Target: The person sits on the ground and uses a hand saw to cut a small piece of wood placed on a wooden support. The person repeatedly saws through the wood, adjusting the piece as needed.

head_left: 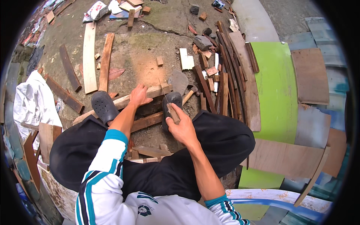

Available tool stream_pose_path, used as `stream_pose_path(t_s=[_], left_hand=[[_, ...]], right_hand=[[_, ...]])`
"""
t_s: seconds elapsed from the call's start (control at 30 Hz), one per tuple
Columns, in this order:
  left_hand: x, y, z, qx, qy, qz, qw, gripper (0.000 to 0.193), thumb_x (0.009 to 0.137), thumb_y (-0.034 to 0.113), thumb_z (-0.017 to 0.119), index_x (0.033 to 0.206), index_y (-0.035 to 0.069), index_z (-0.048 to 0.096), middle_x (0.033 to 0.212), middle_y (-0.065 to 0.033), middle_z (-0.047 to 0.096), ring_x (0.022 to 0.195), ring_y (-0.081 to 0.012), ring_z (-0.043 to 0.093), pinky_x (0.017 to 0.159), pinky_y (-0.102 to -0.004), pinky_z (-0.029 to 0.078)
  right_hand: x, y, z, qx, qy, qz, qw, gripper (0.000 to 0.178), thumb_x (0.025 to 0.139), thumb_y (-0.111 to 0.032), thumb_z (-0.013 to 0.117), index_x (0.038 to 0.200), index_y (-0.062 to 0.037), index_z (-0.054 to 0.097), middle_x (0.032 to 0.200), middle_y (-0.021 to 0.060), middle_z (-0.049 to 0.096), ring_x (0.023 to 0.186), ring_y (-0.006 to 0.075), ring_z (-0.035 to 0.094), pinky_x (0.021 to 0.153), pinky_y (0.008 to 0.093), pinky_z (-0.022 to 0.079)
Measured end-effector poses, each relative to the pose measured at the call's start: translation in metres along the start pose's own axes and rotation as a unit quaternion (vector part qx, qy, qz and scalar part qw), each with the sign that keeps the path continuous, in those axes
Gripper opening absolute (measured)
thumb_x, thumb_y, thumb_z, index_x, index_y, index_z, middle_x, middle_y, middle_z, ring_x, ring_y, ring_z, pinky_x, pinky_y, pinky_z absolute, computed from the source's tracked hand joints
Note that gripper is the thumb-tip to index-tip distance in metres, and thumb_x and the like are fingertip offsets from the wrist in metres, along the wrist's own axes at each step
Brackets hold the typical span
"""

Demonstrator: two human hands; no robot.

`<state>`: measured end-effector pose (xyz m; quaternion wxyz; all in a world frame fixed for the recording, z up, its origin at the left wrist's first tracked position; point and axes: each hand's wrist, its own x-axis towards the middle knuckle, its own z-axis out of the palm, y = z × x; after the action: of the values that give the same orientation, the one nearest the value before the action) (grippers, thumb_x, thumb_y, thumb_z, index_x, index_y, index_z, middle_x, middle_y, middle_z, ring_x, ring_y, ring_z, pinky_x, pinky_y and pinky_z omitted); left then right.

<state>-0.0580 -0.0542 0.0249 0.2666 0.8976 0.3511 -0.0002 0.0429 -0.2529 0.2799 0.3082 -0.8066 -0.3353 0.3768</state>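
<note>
My right hand is closed round the wooden handle of a handsaw. Its thin blade points away from me and crosses a wooden batten near the right end. Gripping the same batten to the left of the blade is my left hand, thumb toward the saw. My dark clogs, the left one and the right one, are against the batten. A second strip of wood lies nearer to me, between my feet. Just beyond the batten sits a small wood block amid sawdust.
A hammer lies right of my right clog. Farther right are a pile of dark wood strips and a green board. Long planks lie ahead at left, and a white sack is at far left.
</note>
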Motion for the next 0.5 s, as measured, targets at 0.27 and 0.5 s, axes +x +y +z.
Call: stream_pose_path(t_s=[0.27, 0.5], left_hand=[[0.003, -0.001, -0.001, 0.003, 0.0, 0.001, 1.0, 0.069, 0.067, 0.04, 0.085, 0.12, 0.001, 0.07, 0.117, -0.0189, 0.063, 0.12, -0.0361, 0.058, 0.1, -0.0467, 0.052], [0.008, -0.003, -0.005, 0.005, -0.017, -0.006, 1.0, 0.068, 0.067, 0.039, 0.087, 0.119, 0.0, 0.069, 0.118, -0.0196, 0.062, 0.12, -0.0374, 0.059, 0.099, -0.0475, 0.052]], right_hand=[[-0.01, 0.007, 0.009, 0.027, 0.02, -0.03, 0.999, 0.059, 0.097, -0.02, 0.066, 0.149, 0.0021, 0.048, 0.133, 0.0311, 0.063, 0.126, 0.0402, 0.062, 0.106, 0.0405, 0.047], [-0.015, -0.029, 0.001, -0.035, 0.055, -0.049, 0.997, 0.054, 0.095, -0.018, 0.064, 0.142, 0.0041, 0.054, 0.111, 0.0399, 0.066, 0.102, 0.0516, 0.068, 0.092, 0.0519, 0.052]])
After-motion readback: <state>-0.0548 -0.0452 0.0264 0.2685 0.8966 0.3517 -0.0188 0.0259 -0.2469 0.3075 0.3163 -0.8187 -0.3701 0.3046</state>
